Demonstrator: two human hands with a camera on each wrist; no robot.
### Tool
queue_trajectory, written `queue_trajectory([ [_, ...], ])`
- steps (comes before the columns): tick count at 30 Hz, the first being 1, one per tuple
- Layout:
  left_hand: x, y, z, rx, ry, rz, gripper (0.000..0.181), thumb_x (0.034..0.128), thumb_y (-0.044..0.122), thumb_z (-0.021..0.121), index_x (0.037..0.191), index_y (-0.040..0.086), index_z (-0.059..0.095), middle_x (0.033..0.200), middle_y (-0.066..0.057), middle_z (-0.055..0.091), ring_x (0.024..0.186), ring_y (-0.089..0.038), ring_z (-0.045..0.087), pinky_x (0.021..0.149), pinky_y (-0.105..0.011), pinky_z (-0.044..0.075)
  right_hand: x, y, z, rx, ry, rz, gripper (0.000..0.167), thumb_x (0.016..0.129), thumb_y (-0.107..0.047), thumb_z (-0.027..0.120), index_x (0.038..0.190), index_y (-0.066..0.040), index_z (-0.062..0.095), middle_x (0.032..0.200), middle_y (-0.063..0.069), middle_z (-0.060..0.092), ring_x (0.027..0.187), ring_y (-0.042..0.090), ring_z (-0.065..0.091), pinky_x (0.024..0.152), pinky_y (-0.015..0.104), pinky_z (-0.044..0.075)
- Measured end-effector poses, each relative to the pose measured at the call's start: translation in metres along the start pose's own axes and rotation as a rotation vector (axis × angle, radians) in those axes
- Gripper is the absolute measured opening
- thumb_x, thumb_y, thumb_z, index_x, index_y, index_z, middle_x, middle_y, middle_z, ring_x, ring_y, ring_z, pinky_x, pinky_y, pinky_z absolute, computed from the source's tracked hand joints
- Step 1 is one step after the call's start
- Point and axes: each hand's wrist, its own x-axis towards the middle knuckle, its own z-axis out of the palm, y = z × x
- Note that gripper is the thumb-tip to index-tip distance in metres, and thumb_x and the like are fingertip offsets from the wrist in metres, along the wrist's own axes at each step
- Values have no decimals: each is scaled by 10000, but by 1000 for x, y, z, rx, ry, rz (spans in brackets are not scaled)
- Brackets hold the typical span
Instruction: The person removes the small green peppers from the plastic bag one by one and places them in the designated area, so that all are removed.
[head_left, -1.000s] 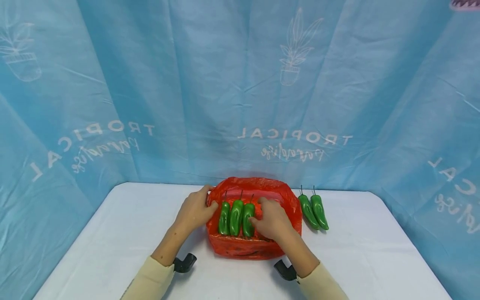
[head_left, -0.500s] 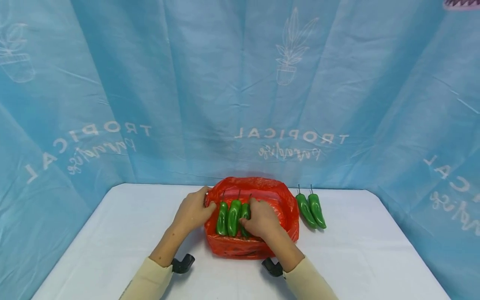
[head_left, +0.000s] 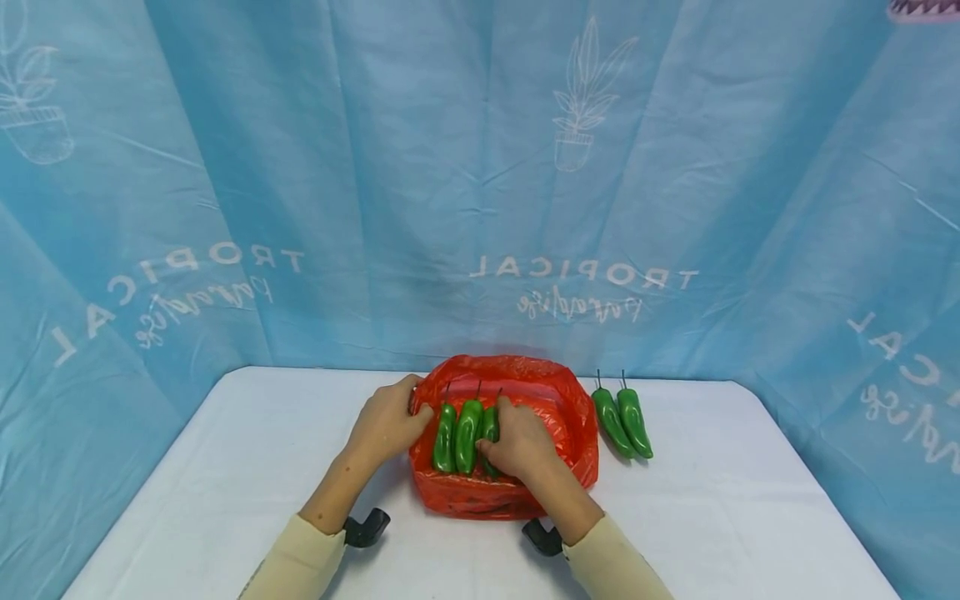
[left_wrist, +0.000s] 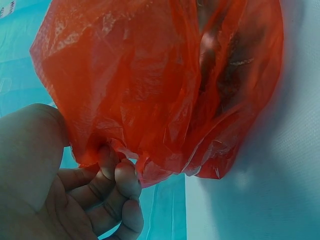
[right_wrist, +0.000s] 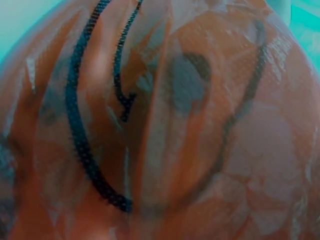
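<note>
A red plastic bag (head_left: 495, 502) stands with its mouth wide in the head view. Several green chili peppers are about; 3 lie side by side in the bag, stems pointing away. My left hand (head_left: 387, 421) pinches the bag's left rim; in the left wrist view its fingertips (left_wrist: 126, 176) hold the crumpled plastic (left_wrist: 135, 75). Inside the bag, my right hand (head_left: 520, 433) grips the rightmost chili pepper (head_left: 491, 423), thumb across its near left side. The middle chili pepper (head_left: 468, 435) and the left one (head_left: 444, 440) lie untouched.
Two more green chili peppers (head_left: 635, 421) lie on the white table (head_left: 720, 500), just right of the bag. A blue printed curtain (head_left: 420, 167) hangs behind and at both sides. In the right wrist view, red plastic (right_wrist: 270, 165) covers nearly everything, with a dark pattern on it.
My right hand has moved left within the bag and now covers part of the rightmost chili pepper. My left hand keeps its hold on the rim. The head view has shifted slightly.
</note>
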Motion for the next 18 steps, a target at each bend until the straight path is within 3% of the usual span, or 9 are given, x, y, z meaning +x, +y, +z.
queue_trajectory([
  [6, 0, 0, 0, -1, -4, -3, 406, 940, 179, 655, 1315, 23, 673, 876, -33, 719, 671, -135, 624, 594, -298, 542, 1, 0, 2, 10, 11, -15, 819, 860, -252, 879, 1517, 40, 487, 1251, 227, 682, 1136, 375, 681, 996, 550, 565],
  [13, 1, -1, 0, -1, -6, -7, 399, 941, 178, 652, 1308, 26, 676, 892, -33, 723, 689, -137, 631, 607, -298, 546, 0, 2, -1, 26, 3, -10, 576, 826, -129, 878, 1301, 5, 582, 979, 109, 653, 856, 244, 629, 794, 450, 605],
  [18, 0, -1, 0, -1, -2, -4, 401, 936, 174, 650, 1306, 21, 678, 905, -42, 728, 703, -139, 636, 613, -306, 544, -1, 2, -3, 16, -19, 18, 540, 803, -110, 877, 1247, 7, 594, 968, 107, 636, 845, 245, 606, 786, 451, 597],
])
